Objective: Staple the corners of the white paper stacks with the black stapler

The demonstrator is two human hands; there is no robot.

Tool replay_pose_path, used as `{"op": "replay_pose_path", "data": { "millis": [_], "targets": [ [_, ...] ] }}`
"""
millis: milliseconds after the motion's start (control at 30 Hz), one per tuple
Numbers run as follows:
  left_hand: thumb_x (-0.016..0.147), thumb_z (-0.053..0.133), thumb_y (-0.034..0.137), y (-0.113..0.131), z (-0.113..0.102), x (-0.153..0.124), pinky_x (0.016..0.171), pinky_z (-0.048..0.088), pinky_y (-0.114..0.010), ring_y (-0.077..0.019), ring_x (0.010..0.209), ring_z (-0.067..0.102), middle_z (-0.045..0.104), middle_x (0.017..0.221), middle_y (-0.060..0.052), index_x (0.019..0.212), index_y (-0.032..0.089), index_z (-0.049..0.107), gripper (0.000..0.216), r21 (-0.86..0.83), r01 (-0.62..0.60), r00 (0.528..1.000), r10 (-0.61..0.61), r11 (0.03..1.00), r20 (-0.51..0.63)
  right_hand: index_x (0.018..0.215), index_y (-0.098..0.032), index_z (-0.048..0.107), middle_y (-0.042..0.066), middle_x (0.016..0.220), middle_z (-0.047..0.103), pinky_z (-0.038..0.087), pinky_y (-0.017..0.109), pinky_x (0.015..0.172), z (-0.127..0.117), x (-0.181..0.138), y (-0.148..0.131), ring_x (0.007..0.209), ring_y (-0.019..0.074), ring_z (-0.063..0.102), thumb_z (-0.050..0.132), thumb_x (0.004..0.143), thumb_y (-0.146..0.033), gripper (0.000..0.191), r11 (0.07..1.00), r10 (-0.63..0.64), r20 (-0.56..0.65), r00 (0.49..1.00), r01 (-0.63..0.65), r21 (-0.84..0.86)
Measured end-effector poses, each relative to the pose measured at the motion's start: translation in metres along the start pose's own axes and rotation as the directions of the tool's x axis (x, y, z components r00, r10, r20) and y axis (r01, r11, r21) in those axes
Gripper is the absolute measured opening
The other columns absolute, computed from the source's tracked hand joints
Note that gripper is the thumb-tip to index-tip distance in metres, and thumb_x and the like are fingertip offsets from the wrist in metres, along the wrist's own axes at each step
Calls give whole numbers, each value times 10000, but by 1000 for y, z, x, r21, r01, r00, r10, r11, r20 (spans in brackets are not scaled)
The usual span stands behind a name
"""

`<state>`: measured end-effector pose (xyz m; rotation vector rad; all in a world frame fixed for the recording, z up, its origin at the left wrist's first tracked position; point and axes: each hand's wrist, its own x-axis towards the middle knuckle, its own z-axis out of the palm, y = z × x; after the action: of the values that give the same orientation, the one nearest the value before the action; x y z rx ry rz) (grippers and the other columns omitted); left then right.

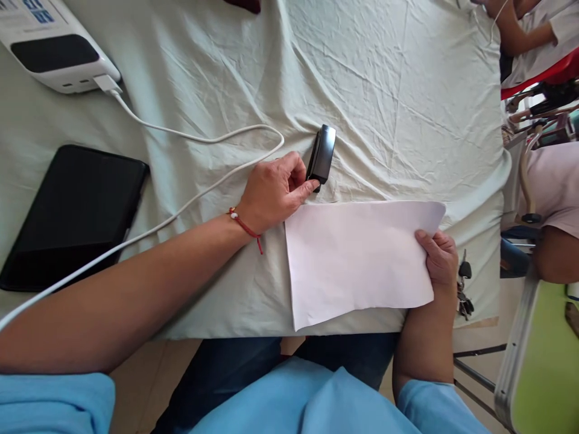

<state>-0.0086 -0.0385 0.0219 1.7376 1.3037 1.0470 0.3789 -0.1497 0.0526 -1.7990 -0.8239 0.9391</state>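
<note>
My left hand point(278, 187), with a red string bracelet on its wrist, is at the near end of a small black stapler point(323, 155). Its thumb lies against that end and the curled fingers are on the left side, partly hidden. The stapler rests on the cloth just beyond the paper's top edge. In my right hand point(439, 256) is the right edge of some white paper point(357, 262), thumb on top and fingers beneath. The paper is blank on its upper face and slightly bent; I cannot tell how many sheets there are.
A pale green cloth point(217, 54) covers the table. At left lie a black phone or tablet point(72, 211) and a white device point(58, 54) with a white cable point(199, 193) crossing under my left arm. Keys point(464, 283) lie at right. Other people sit beyond a green chair point(543, 361).
</note>
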Motion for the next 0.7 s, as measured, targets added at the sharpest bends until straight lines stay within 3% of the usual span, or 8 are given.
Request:
{"op": "replay_pose_path", "data": {
  "millis": [67,133,400,533,700],
  "targets": [
    [984,730,398,0,0,-1,672,378,-359,-161,644,513,549,653,28,720,248,491,386,29,-39,999,38,999,20,942,-221,890,39,810,848,565,270,545,1,0,2,597,154,685,1113,656,-615,536,1000,-26,13,1000,27,-12],
    [1014,692,443,-1,-1,-2,676,357,-371,-166,644,484,520,640,21,703,249,499,414,33,-83,996,81,996,44,921,-228,887,26,788,836,544,262,538,0,0,4,583,142,659,1109,664,-600,504,999,-34,7,999,34,-17],
    [1106,671,418,-2,-5,-9,706,486,-358,-195,728,687,795,854,-26,949,230,773,265,99,-215,960,191,972,204,908,-249,864,18,814,844,560,292,594,-4,6,7,609,156,659,1062,667,-594,465,996,-83,-60,995,81,-36],
    [1136,664,437,-4,-5,-12,743,498,-353,-209,782,756,838,883,-33,1060,227,873,306,191,-328,924,272,925,270,901,-243,853,22,829,846,550,290,595,-5,6,8,621,153,653,1066,652,-623,502,996,-83,-79,993,80,-41],
    [1129,639,319,-6,-5,-14,753,490,-366,-214,750,737,837,866,-30,1007,227,871,278,315,-409,896,312,856,315,873,-237,848,26,809,830,541,287,594,-6,3,9,633,154,653,1087,655,-623,504,996,-83,-115,990,77,-54]
  ]
}}
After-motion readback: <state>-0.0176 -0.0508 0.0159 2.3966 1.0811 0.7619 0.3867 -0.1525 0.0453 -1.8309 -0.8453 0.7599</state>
